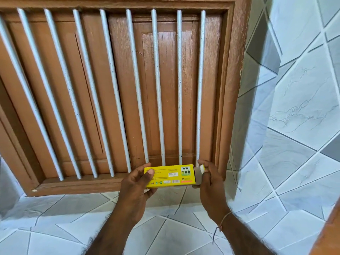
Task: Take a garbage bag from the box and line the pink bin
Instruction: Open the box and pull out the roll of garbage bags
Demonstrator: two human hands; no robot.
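I hold a small yellow garbage bag box point(171, 175) lying sideways in front of a barred window. My left hand point(137, 184) grips its left end, thumb on the printed face. At the box's right end my right hand point(208, 178) pinches the grey-white end flap point(199, 172), which stands open. No bag shows outside the box. The pink bin is not in view.
A brown wooden window point(114, 89) with shut shutters and several white vertical bars fills the wall ahead, with its sill point(73, 186) just behind the box. Pale blue marbled tiles point(294, 116) cover the wall at right and the ledge below.
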